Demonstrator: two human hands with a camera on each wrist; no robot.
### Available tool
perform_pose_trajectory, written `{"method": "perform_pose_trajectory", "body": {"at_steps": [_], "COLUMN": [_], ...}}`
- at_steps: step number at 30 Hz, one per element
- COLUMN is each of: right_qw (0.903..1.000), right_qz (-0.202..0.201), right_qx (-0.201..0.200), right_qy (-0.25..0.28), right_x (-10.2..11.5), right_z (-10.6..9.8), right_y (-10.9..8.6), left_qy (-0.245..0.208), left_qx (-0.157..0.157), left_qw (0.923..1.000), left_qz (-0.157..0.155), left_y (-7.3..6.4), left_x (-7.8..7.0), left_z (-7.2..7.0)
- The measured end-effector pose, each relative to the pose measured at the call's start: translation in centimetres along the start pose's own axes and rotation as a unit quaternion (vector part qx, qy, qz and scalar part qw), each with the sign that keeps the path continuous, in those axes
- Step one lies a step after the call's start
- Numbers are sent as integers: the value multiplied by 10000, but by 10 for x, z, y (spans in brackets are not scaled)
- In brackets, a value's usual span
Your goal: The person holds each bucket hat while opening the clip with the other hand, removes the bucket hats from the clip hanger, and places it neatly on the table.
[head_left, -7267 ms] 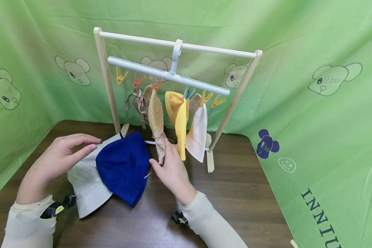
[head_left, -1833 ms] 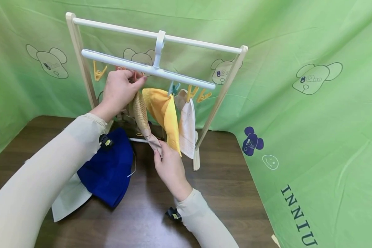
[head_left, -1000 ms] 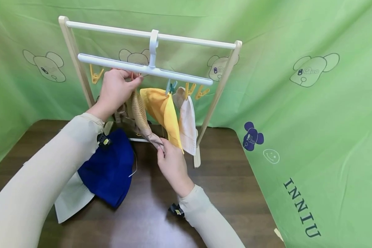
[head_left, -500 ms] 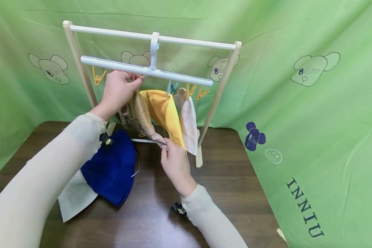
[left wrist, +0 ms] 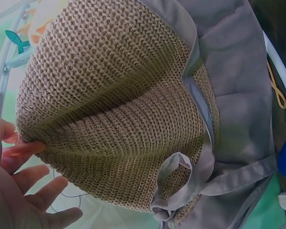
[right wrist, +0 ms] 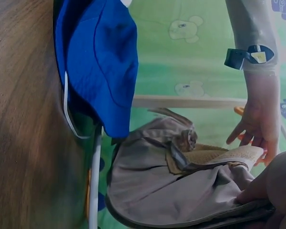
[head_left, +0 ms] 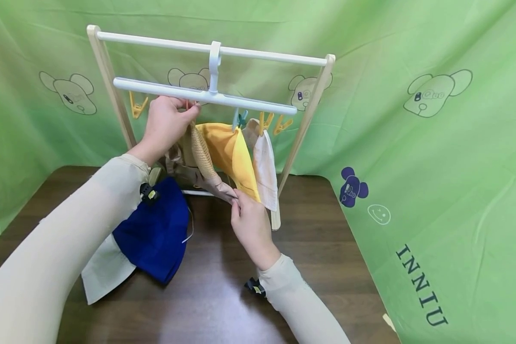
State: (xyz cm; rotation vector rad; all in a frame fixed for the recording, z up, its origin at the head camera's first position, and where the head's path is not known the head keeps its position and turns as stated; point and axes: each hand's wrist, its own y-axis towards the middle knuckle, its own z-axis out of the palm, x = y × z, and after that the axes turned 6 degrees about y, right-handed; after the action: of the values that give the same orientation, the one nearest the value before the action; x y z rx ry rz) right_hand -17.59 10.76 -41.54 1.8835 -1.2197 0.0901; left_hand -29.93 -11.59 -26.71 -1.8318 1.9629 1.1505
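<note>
A tan knit sun hat (head_left: 203,155) with a grey-brown cloth brim (right wrist: 143,191) and ribbon ties hangs from the white hanger (head_left: 172,91). My left hand (head_left: 165,122) is up under the bar, pinching an orange clothespin (left wrist: 25,149) at the hat's crown. In the left wrist view its other fingers spread apart from the hat. Lower down, my right hand (head_left: 252,224) pinches the brim edge and holds it out toward the right. A yellow hat (head_left: 241,162) hangs just behind that hand, and a white hat (head_left: 265,167) hangs to its right.
A wooden rack (head_left: 101,71) carries the hanger. Yellow clothespins (head_left: 136,106) dangle at its ends, with a teal clothespin (head_left: 241,119) on the yellow hat. A blue bucket hat (head_left: 159,239) overlaps a pale grey hat (head_left: 107,274) on the table (head_left: 206,296), partly under my left arm.
My left hand rose from above the table hats to the orange clothespin. My right hand took the knit hat's brim and has drawn it to the right, spreading the brim.
</note>
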Motion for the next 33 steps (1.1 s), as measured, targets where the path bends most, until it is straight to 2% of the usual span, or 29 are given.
{"method": "perform_pose_trajectory", "body": {"at_steps": [9,17,24,33], "right_qw": [10000,9999,9998,9993], "right_qz": [71,21,-90,-61], "right_qx": [36,-127,-89,-310], "right_qy": [-33,-98,-134,-197], "right_x": [0,1,2,-5], "right_z": [-1,-3,0,-8], "right_y": [-5,-7,-4,-1], "left_qy": [-99,-131,-101,-100], "left_qx": [133,96,-25,141], "left_qw": [9998,9998,9999,9997], "left_qz": [-145,-78,-116,-168], "left_y": [-3,-6,-7,-6], "left_x": [0,-1,2,-2], "left_z": [1,-1,-8,-8]}}
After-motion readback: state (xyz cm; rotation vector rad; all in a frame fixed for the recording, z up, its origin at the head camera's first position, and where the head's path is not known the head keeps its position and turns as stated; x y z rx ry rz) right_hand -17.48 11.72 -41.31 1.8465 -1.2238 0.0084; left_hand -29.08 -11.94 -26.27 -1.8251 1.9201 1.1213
